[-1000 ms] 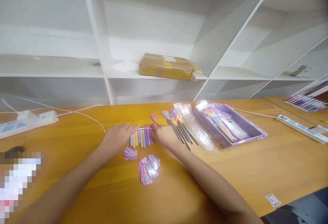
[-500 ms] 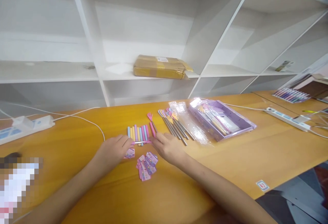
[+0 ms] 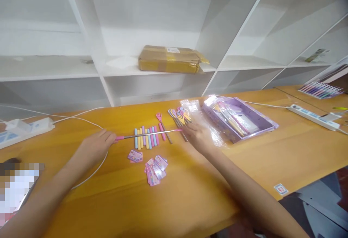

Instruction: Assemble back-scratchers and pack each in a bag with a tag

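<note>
Two hands: the pink handle of a thin metal rod (image 3: 152, 134) is clenched in the fingers of the left hand (image 3: 94, 147); the rod's pink far end is met by the fingers of the right hand (image 3: 199, 136), but whether they are closed on it cannot be told through the blur.
Rod: held nearly level, lengthwise across the coloured sticks (image 3: 147, 143), whose middles are partly covered by it.
Pink-headed scratcher (image 3: 159, 116): laid slantwise on the surface (image 3: 108, 201), between the sticks and the scratcher bundle, with a separate pink stick (image 3: 162, 132) beside it; crossed by the rod.
Scratcher bundle (image 3: 181, 116): yellow, pink and bluish claw heads are shown; the shafts are largely hidden by the right hand.
Cards: a small pile (image 3: 135, 155) and a larger, fanned pile (image 3: 156, 171) are laid nearer the wearer than the sticks.
Right side: clear plastic bags (image 3: 199, 116) are spread against the purple tray (image 3: 265, 122), in which wrapped scratchers (image 3: 231, 120) are contained.
Edges: a power strip (image 3: 29, 131) is cut off at left; a row of pens (image 3: 320, 90) is placed at far right.
Shelf: a taped carton (image 3: 168, 60) is rested on it.
Lower left: a dark-edged object is masked by pixelation, its contents unreadable.
</note>
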`<action>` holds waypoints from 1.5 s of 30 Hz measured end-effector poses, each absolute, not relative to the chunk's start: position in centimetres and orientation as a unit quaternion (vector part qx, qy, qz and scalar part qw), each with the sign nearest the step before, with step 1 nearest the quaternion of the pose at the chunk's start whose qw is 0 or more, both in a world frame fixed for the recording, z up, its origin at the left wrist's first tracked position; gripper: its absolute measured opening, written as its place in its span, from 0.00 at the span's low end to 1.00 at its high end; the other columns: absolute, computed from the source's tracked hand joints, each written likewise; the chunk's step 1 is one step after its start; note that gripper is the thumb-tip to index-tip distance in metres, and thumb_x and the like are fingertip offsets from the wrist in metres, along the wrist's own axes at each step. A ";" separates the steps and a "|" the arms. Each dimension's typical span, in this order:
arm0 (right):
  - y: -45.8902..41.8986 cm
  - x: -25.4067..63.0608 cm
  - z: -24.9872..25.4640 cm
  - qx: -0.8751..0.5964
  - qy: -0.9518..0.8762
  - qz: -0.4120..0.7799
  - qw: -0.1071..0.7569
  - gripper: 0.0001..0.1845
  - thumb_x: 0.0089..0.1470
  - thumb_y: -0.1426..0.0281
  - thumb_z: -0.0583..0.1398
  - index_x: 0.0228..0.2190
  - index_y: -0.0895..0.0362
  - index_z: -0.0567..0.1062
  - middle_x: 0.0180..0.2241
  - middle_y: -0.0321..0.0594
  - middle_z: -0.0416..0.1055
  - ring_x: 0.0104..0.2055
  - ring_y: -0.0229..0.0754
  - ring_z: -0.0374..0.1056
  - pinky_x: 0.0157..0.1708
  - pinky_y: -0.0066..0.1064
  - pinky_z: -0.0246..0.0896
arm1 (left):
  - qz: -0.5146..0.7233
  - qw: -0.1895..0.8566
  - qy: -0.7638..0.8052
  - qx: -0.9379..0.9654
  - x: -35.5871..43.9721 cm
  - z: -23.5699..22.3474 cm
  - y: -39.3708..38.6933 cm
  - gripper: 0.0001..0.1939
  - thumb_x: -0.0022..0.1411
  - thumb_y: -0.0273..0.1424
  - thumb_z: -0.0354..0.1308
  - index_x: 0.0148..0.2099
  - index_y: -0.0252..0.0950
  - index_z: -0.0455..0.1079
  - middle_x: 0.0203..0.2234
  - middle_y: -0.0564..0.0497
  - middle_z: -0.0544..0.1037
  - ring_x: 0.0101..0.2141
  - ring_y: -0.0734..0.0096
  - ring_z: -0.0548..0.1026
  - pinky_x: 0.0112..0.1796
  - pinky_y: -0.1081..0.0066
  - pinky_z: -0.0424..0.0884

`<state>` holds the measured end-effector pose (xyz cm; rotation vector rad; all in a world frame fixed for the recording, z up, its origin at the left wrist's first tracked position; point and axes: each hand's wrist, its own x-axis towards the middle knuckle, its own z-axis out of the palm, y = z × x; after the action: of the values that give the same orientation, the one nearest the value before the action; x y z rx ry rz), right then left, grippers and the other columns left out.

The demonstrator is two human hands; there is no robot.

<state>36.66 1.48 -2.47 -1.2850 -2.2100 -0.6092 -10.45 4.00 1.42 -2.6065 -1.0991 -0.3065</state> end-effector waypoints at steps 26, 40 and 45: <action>0.3 52.8 -8.5 -0.730 -0.608 -0.227 0.213 0.13 0.65 0.63 0.61 0.38 0.55 0.86 0.32 0.47 0.79 0.32 0.45 0.67 0.30 0.34 0.46 | -0.135 0.074 -0.406 -0.901 -18.2 -5.6 4.7 0.20 0.79 0.36 0.49 0.34 0.38 0.72 0.29 0.51 0.81 0.29 0.67 0.77 0.30 0.71 0.65; -0.9 50.7 -8.1 -0.774 -0.595 -0.141 0.163 0.17 0.69 0.62 0.56 0.49 0.54 0.81 0.33 0.48 0.78 0.29 0.46 0.67 0.28 0.34 0.50 | -0.097 -0.158 -0.491 -0.851 -16.8 -4.5 4.3 0.20 0.79 0.47 0.46 0.45 0.42 0.74 0.45 0.47 0.85 0.42 0.61 0.83 0.43 0.67 0.74; -0.8 51.0 -8.2 -0.775 -0.594 -0.131 0.169 0.19 0.69 0.62 0.56 0.52 0.55 0.81 0.34 0.51 0.79 0.25 0.46 0.65 0.27 0.36 0.49 | -0.104 -0.124 -0.491 -0.856 -17.0 -4.9 4.6 0.19 0.79 0.44 0.46 0.49 0.40 0.74 0.42 0.47 0.82 0.40 0.61 0.80 0.42 0.66 0.73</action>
<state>50.95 -0.82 -8.23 -2.2043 -1.6895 -0.3725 -17.02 4.59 -4.93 -2.9246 -1.6772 -0.3539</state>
